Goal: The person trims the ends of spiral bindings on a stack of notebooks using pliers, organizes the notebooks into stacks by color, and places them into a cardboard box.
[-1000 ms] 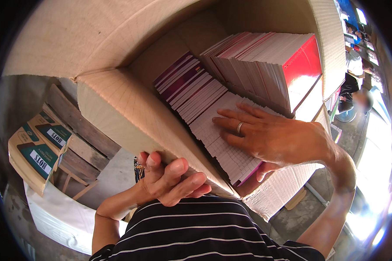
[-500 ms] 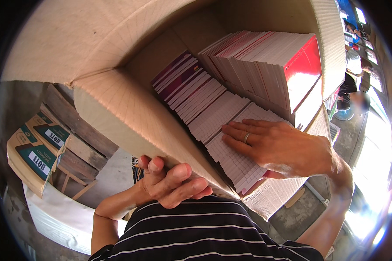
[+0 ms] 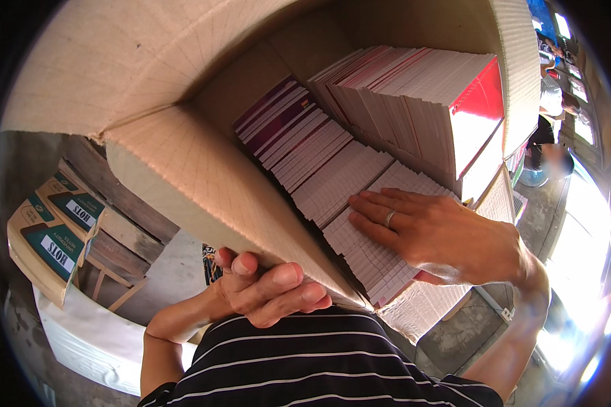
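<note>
notebooks (image 3: 332, 183) lean packed in the carton (image 3: 183, 197); your right hand (image 3: 441, 234) lies flat, open, your left hand (image 3: 271, 292) grips the flap at 6 o'clock; if the grip slips, the carton may tip.

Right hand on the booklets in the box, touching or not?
Touching. Head view shows the right hand lying flat, fingers pressed on the row of booklets.

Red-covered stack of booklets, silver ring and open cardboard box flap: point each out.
Red-covered stack of booklets (image 3: 477, 112): head view, on its red cover.
Silver ring (image 3: 390, 218): head view, on the band.
Cardboard box flap (image 3: 204, 183): head view, flap's middle.
</note>
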`<move>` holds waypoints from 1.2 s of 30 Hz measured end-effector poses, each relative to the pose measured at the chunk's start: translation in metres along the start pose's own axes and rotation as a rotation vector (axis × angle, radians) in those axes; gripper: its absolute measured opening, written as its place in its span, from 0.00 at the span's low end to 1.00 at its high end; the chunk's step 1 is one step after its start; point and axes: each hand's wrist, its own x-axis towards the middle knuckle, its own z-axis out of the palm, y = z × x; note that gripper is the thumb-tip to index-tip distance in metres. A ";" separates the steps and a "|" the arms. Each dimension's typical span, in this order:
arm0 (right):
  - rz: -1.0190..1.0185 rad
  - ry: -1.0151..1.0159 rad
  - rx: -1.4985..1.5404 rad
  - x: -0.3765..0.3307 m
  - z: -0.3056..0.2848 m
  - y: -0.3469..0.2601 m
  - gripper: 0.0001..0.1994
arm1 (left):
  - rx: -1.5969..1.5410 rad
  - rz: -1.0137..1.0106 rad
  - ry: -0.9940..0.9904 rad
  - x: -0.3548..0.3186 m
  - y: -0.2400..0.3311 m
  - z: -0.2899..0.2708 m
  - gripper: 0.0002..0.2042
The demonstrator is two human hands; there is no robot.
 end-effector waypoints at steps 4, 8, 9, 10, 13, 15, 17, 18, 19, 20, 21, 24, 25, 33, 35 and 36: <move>0.013 -0.015 -0.001 0.000 -0.001 -0.001 0.33 | -0.007 -0.010 0.019 0.000 0.000 0.001 0.24; 0.039 -0.081 0.028 0.001 -0.001 -0.003 0.32 | -0.002 -0.010 0.019 0.003 0.000 -0.001 0.23; 0.043 -0.084 0.031 0.001 -0.001 -0.003 0.32 | -0.004 -0.009 0.017 0.002 0.000 -0.001 0.23; 0.045 -0.088 0.034 0.001 -0.002 -0.004 0.33 | -0.003 -0.009 0.015 0.002 0.000 -0.002 0.23; 0.038 -0.084 0.024 0.001 -0.002 -0.004 0.33 | -0.017 -0.006 0.011 0.001 0.001 -0.002 0.23; 0.026 -0.085 0.016 0.002 -0.002 -0.003 0.33 | -0.023 -0.017 0.031 0.001 0.002 0.000 0.22; 0.014 -0.097 0.012 0.004 -0.004 -0.002 0.34 | -0.020 -0.038 0.081 -0.001 0.003 0.005 0.22; 0.007 -0.108 -0.015 0.006 -0.005 -0.001 0.35 | -0.015 -0.047 0.101 -0.001 0.003 0.007 0.22; 0.004 -0.118 -0.039 0.006 -0.005 0.000 0.36 | -0.013 -0.052 0.121 0.000 0.003 0.008 0.22; 0.001 -0.129 -0.064 0.007 -0.005 0.002 0.37 | -0.010 -0.052 0.130 0.003 0.003 0.008 0.21; -0.004 -0.145 -0.061 0.008 -0.005 0.003 0.38 | -0.012 -0.052 0.144 0.007 0.001 0.008 0.21; -0.040 -0.179 -0.060 0.014 -0.007 0.009 0.41 | -0.003 -0.070 0.181 0.023 -0.001 0.007 0.21; -0.050 -0.176 -0.060 0.015 -0.007 0.010 0.41 | -0.001 -0.078 0.189 0.025 -0.001 0.007 0.20; -0.069 -0.351 0.099 0.022 -0.007 0.030 0.48 | 0.031 -0.043 0.173 0.020 0.000 0.008 0.21; -0.072 -0.365 0.183 0.026 -0.009 0.038 0.47 | 0.037 -0.079 0.191 0.017 0.003 0.010 0.22; -0.056 -0.372 0.219 0.028 -0.011 0.039 0.46 | 0.032 -0.096 0.184 0.013 0.004 0.010 0.22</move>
